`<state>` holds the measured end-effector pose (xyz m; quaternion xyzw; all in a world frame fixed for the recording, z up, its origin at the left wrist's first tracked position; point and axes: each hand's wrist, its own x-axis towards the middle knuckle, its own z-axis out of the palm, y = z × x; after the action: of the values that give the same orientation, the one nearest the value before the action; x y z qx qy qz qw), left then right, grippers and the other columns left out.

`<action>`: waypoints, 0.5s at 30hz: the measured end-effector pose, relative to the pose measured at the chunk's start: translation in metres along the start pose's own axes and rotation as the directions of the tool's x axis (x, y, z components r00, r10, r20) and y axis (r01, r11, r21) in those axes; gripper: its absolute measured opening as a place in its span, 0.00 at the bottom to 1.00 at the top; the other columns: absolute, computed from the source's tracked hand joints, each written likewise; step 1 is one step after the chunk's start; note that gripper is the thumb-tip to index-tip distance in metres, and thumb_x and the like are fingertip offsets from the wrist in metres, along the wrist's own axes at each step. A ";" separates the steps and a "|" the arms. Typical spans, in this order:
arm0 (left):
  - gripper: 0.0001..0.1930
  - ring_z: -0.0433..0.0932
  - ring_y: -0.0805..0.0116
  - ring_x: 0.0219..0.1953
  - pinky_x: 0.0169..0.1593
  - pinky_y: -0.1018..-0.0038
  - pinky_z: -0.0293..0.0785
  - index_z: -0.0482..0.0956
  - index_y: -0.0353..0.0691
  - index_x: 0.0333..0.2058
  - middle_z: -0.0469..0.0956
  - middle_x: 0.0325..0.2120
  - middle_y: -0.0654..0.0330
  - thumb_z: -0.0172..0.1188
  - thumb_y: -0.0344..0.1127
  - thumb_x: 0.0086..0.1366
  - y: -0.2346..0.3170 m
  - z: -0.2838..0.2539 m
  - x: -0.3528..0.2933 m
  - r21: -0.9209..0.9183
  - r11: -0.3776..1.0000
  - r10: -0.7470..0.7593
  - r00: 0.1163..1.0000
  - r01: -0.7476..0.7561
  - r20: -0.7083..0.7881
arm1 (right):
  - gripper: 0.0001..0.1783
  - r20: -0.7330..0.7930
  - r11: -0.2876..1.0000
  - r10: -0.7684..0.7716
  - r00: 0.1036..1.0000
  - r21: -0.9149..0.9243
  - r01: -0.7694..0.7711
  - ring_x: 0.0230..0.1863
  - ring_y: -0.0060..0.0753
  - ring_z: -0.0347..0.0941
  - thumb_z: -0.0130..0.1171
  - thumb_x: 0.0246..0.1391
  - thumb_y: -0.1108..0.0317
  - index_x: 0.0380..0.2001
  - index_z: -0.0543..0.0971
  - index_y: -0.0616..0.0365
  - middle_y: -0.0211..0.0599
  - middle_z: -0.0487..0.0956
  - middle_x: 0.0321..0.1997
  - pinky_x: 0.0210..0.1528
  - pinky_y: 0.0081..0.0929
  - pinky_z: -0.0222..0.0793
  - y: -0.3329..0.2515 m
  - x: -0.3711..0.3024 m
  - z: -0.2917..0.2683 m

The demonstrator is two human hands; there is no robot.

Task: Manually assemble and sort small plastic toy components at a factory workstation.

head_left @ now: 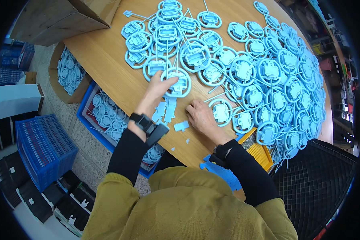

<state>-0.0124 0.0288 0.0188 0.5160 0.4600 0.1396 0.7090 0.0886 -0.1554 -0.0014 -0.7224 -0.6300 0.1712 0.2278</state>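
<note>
My left hand (158, 87) is closed on the rim of a light-blue plastic wheel-shaped part (179, 83), its thumb lying over the ring. This part has a boxy centre and a thin stem pointing away from me. To its right, my right hand (202, 117) rests on the table with curled fingertips; whatever they pinch, if anything, is hidden. A small flat light-blue plate (181, 126) lies just left of those fingers. More such flat plates (170, 109) lie overlapped beside my left wrist.
A big heap of similar wheel parts (270, 72) covers the right of the wooden table (104, 66). A blue crate (84, 114) and a cardboard box (54, 76), both holding wheel parts, stand left below the edge. A yellow tray (261, 154) sits by my right forearm.
</note>
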 end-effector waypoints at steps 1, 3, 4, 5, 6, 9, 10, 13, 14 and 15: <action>0.25 0.78 0.68 0.41 0.42 0.73 0.76 0.68 0.30 0.52 0.77 0.43 0.55 0.64 0.33 0.58 -0.005 -0.002 -0.008 -0.104 0.995 0.002 0.998 0.004 0.058 | 0.06 -0.044 0.997 0.037 0.998 0.073 -0.034 0.38 0.45 0.71 0.58 0.46 0.69 0.28 0.75 0.58 0.40 0.71 0.33 0.37 0.40 0.71 -0.003 -0.002 -0.004; 0.25 0.78 0.69 0.43 0.42 0.73 0.76 0.67 0.31 0.53 0.76 0.44 0.56 0.64 0.32 0.58 -0.009 -0.012 -0.030 -0.305 0.949 -0.026 0.987 0.075 0.161 | 0.07 -0.024 0.991 0.051 0.998 0.122 -0.048 0.38 0.46 0.71 0.59 0.46 0.68 0.29 0.75 0.58 0.41 0.71 0.33 0.37 0.40 0.71 -0.013 -0.005 -0.018; 0.26 0.77 0.69 0.44 0.43 0.73 0.75 0.66 0.32 0.54 0.76 0.46 0.56 0.63 0.32 0.58 -0.011 -0.015 -0.041 -0.485 0.859 -0.030 0.962 0.163 0.270 | 0.08 -0.004 0.984 0.068 0.998 0.167 -0.066 0.38 0.47 0.71 0.59 0.47 0.67 0.29 0.75 0.58 0.41 0.71 0.33 0.37 0.40 0.71 -0.016 -0.010 -0.023; 0.26 0.77 0.69 0.44 0.43 0.73 0.75 0.66 0.32 0.54 0.76 0.46 0.56 0.63 0.32 0.58 -0.016 -0.019 -0.051 -0.485 0.858 -0.034 0.961 0.169 0.275 | 0.09 0.078 0.985 0.028 0.997 0.167 -0.040 0.39 0.48 0.71 0.60 0.46 0.66 0.30 0.74 0.57 0.41 0.72 0.33 0.38 0.40 0.71 -0.015 -0.017 -0.017; 0.26 0.76 0.70 0.45 0.46 0.73 0.75 0.66 0.33 0.54 0.75 0.46 0.57 0.62 0.31 0.59 -0.021 -0.026 -0.062 -0.494 0.840 -0.039 0.933 0.224 0.358 | 0.09 0.081 0.984 0.026 0.996 0.172 -0.040 0.39 0.48 0.71 0.60 0.46 0.66 0.30 0.74 0.57 0.41 0.72 0.33 0.38 0.40 0.71 -0.017 -0.022 -0.012; 0.26 0.75 0.71 0.47 0.49 0.74 0.73 0.65 0.33 0.56 0.75 0.46 0.60 0.61 0.29 0.60 -0.034 -0.037 -0.087 -0.441 0.854 -0.021 0.866 0.276 0.500 | 0.14 0.125 0.983 -0.105 0.987 0.166 0.084 0.38 0.50 0.72 0.64 0.43 0.65 0.33 0.75 0.57 0.43 0.74 0.38 0.38 0.41 0.72 -0.033 -0.027 -0.002; 0.26 0.74 0.72 0.47 0.51 0.74 0.72 0.65 0.34 0.56 0.75 0.45 0.61 0.60 0.28 0.60 -0.035 -0.038 -0.093 -0.384 0.886 -0.006 0.832 0.262 0.554 | 0.14 0.124 0.982 -0.106 0.987 0.166 0.085 0.38 0.50 0.72 0.64 0.43 0.65 0.33 0.75 0.57 0.43 0.74 0.38 0.38 0.41 0.72 -0.034 -0.027 -0.002; 0.25 0.74 0.72 0.48 0.51 0.74 0.71 0.65 0.35 0.56 0.74 0.45 0.61 0.60 0.28 0.60 -0.031 -0.036 -0.100 -0.413 0.899 0.045 0.907 0.146 0.420 | 0.17 0.214 0.974 0.064 0.975 0.197 -0.108 0.34 0.51 0.74 0.62 0.44 0.65 0.38 0.73 0.57 0.47 0.75 0.34 0.36 0.43 0.73 -0.031 -0.025 0.001; 0.25 0.74 0.72 0.48 0.51 0.74 0.71 0.65 0.36 0.56 0.74 0.45 0.61 0.60 0.28 0.60 -0.031 -0.034 -0.100 -0.446 0.894 0.081 0.956 0.056 0.283 | 0.17 0.214 0.975 0.060 0.975 0.198 -0.104 0.34 0.51 0.74 0.62 0.44 0.65 0.38 0.73 0.57 0.47 0.75 0.34 0.36 0.43 0.73 -0.027 -0.026 0.003; 0.25 0.74 0.72 0.48 0.51 0.74 0.71 0.65 0.36 0.56 0.74 0.45 0.61 0.60 0.28 0.60 -0.029 -0.033 -0.099 -0.446 0.893 0.085 0.956 0.052 0.282 | 0.19 0.156 0.966 0.085 0.984 0.228 -0.119 0.33 0.53 0.75 0.63 0.44 0.63 0.39 0.74 0.58 0.49 0.76 0.34 0.36 0.43 0.72 -0.023 -0.025 0.002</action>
<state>-0.1002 -0.0308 0.0425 0.3572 0.3002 0.1698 0.8680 0.0650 -0.1773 0.0087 -0.7074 -0.5818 0.3085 0.2568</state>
